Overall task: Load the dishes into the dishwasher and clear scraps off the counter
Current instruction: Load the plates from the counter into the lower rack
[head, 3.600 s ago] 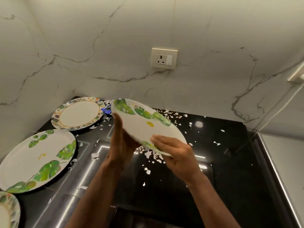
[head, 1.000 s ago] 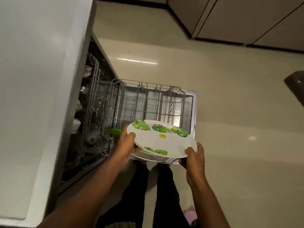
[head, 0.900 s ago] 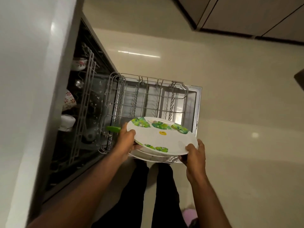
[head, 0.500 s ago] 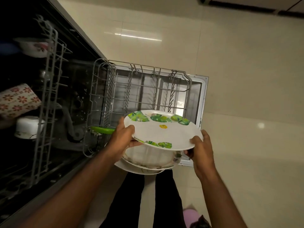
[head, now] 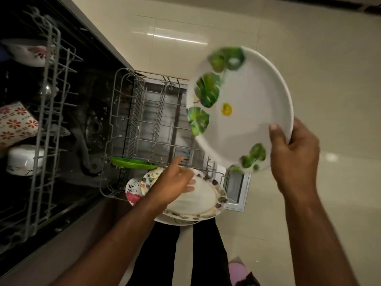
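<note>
Dishwasher point(head: 68, 124) loading is under way: its lower rack point(head: 156, 129) is standing pulled out over the open door, and everything here is best placed against that rack. Inside the machine, to the left of the rack, an upper rack point(head: 47, 96) is carrying bowls and a patterned cup point(head: 16, 122).

Half a second ago both hands were holding the leaf-print plate point(head: 247, 112) flat over the rack's near end; now the right hand point(head: 294, 155) alone is gripping it, thumb over the rim and fingers behind, and is swinging it up on edge to the right of the rack, above the floor. The blur on it suggests it is moving.

Freed from that plate, the left hand point(head: 177, 182) is lying with fingers loosely straight across the speckled-rim plate point(head: 198, 197), which is leaning at the rack's near edge with further plates point(head: 134, 190) tucked behind and beneath it. A green plate point(head: 132, 163) is sitting edge-on just beyond them.

My reading: the left hand is steadying the stack while the right is turning the leaf-print plate upright to slot it between tines, so this dish is nearly loaded.
</note>
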{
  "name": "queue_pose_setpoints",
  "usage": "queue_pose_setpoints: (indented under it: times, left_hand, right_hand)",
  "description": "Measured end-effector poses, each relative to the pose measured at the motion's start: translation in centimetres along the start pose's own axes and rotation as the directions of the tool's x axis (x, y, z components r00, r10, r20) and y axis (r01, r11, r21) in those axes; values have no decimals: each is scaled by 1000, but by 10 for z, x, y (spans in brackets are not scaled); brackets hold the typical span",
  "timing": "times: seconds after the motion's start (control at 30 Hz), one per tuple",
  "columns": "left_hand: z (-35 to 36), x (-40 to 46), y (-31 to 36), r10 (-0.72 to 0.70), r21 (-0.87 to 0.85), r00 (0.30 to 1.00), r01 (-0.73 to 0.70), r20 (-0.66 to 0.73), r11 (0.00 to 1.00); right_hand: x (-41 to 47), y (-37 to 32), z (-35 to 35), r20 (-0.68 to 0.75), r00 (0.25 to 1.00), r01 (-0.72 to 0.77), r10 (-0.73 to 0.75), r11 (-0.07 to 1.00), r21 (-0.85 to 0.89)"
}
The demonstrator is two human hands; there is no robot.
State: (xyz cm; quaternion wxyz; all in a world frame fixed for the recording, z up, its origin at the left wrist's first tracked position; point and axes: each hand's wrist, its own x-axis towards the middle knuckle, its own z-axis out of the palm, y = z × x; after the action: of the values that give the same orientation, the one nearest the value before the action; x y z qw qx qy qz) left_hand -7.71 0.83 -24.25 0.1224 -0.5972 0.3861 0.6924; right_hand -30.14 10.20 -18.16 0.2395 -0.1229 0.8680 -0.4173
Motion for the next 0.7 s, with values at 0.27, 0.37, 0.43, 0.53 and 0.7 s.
queue_pose_setpoints:
  times: [0.27,0.37,0.43,0.53,0.7]
  left_hand:
    - [-35,27,60,813,665,507,-505,-287,550]
    - [-55,39,77,881,820,453,-449,-134,356]
    - [-63,46,76,871,828,492,-483,-11,284]
    - [-64,50,66,823,767,568,-522,-12,372]
    - [-59,52,66,772,771,633,-460,-63,440]
  right_hand:
    - [55,-13,29,352,840,458,-414,888,-48]
    - [56,8,43,458,808,455,-370,886,-88]
    - [52,23,47,482,815,409,-322,909,-83]
    - [41,43,56,474,831,366,-291,928,-73]
    - [28,56,65,490,830,363,-268,925,-110]
